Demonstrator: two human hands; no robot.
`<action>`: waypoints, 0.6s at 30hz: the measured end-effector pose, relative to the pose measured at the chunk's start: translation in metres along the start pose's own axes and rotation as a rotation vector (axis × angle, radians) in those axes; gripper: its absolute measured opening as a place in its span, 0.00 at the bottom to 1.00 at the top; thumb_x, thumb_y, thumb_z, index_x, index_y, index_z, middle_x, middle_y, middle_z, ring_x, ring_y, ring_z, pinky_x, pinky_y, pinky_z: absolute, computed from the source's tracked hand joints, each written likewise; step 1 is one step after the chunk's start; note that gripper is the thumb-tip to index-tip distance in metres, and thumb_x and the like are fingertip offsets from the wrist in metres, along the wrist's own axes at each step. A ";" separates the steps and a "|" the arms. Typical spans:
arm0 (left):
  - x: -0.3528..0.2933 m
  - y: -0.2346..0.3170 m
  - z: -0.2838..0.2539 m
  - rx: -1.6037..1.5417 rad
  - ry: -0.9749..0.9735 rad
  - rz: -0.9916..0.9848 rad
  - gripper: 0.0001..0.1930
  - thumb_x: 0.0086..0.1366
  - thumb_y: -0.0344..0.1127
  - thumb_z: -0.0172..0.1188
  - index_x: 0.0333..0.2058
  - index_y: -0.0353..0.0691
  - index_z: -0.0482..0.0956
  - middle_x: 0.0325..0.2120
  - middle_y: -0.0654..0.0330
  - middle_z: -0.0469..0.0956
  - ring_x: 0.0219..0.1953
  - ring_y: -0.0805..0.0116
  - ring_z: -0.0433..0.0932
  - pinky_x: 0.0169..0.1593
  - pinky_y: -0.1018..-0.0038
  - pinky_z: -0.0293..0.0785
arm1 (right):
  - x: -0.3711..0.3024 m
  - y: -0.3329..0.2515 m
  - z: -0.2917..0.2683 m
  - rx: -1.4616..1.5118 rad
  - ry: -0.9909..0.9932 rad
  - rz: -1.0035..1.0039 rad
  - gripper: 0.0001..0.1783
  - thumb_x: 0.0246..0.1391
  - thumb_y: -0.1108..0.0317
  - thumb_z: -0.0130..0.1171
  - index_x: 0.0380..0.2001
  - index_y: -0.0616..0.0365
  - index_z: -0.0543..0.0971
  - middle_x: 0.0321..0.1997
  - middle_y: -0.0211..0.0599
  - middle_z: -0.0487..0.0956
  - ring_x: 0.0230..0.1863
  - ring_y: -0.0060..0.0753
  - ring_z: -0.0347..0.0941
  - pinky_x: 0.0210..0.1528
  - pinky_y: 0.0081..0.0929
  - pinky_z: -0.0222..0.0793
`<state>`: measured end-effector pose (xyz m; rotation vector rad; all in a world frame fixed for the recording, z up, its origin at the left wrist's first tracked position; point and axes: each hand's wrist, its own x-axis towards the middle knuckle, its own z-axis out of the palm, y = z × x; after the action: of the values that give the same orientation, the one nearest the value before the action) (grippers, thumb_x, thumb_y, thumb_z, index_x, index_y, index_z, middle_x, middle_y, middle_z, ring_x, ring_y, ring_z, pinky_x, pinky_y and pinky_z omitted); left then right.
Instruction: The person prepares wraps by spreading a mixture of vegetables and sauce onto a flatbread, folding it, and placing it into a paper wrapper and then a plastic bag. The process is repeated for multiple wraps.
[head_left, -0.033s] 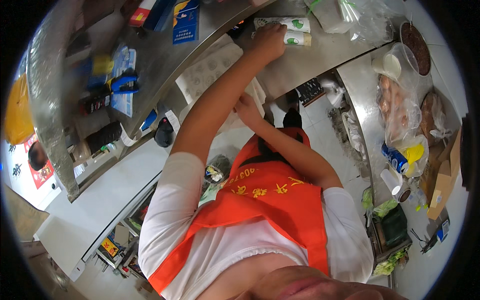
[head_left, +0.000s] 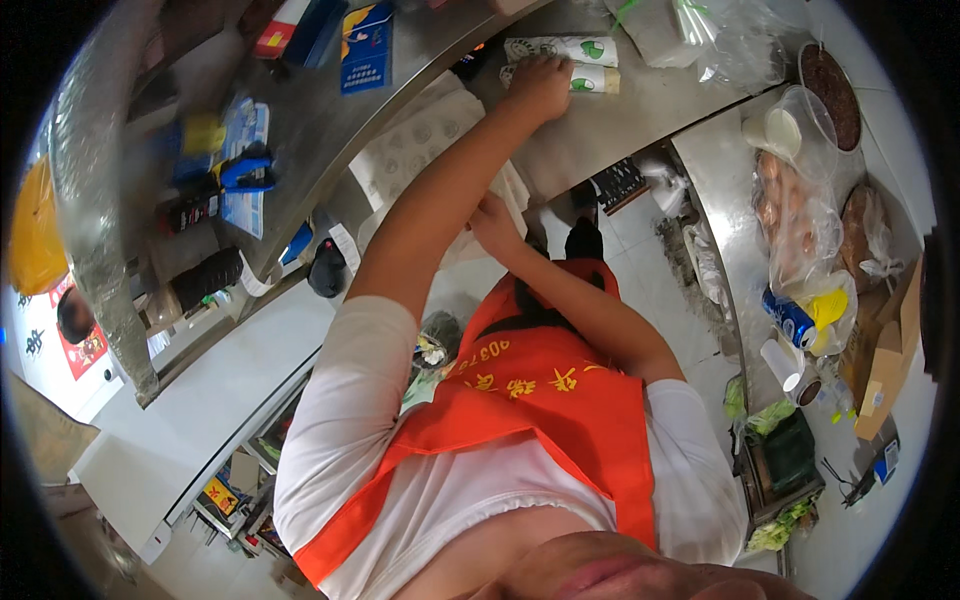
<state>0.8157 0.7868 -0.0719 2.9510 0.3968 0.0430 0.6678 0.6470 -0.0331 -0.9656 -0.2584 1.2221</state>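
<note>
Two white paper-wrapped rolls with green prints lie side by side on the steel counter, a far roll (head_left: 590, 48) and a near roll (head_left: 597, 80). My left hand (head_left: 541, 86) reaches across to them, its fingers curled down over the near roll. Printed wrapping paper (head_left: 415, 145) is spread along the counter's edge to the left, partly under my left forearm. Beside that forearm my right hand (head_left: 497, 230) is closed at the edge of the paper. My left arm hides some of its fingertips, and any paper pinched in them is hard to make out.
A steel shelf (head_left: 420, 45) with boxes overhangs at the left. Clear plastic bags (head_left: 740, 45) lie at the far right of the counter. On the right-hand counter are bagged brown food (head_left: 785, 210), a blue can (head_left: 790, 318), plastic cups (head_left: 785, 130) and a cardboard box (head_left: 890, 355).
The view has shifted very slightly. Both hands keep nearly the same places, the left on the near roll and the right by the paper.
</note>
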 end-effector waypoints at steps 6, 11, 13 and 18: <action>0.000 0.011 0.024 -0.106 -0.255 -0.231 0.30 0.50 0.42 0.66 0.54 0.42 0.72 0.46 0.51 0.76 0.51 0.48 0.74 0.54 0.57 0.71 | -0.006 0.006 -0.010 0.007 0.062 -0.039 0.08 0.64 0.73 0.45 0.35 0.63 0.73 0.28 0.26 0.71 0.28 0.19 0.65 0.30 0.21 0.63; -0.052 0.002 -0.058 -0.431 -0.113 -0.113 0.31 0.48 0.41 0.69 0.53 0.43 0.73 0.48 0.53 0.77 0.49 0.49 0.76 0.52 0.61 0.74 | 0.016 -0.005 -0.017 0.000 0.154 0.085 0.10 0.64 0.69 0.48 0.37 0.64 0.77 0.26 0.25 0.71 0.26 0.18 0.64 0.30 0.20 0.60; -0.098 -0.003 -0.123 -0.487 0.109 -0.081 0.31 0.48 0.39 0.70 0.53 0.42 0.74 0.49 0.53 0.77 0.48 0.51 0.78 0.51 0.63 0.75 | 0.023 -0.014 -0.019 -0.017 0.136 0.082 0.12 0.65 0.66 0.49 0.38 0.63 0.78 0.24 0.23 0.70 0.25 0.16 0.63 0.29 0.19 0.59; -0.268 -0.056 -0.105 -0.851 0.443 -0.400 0.24 0.47 0.30 0.71 0.45 0.40 0.75 0.39 0.54 0.80 0.40 0.62 0.81 0.43 0.70 0.77 | 0.022 -0.049 0.012 -0.073 0.099 0.037 0.14 0.67 0.62 0.50 0.41 0.61 0.80 0.24 0.22 0.69 0.24 0.15 0.60 0.29 0.17 0.57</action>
<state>0.5371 0.7858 0.0204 1.9699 0.7806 0.6434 0.7009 0.6711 0.0032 -1.0955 -0.2086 1.2012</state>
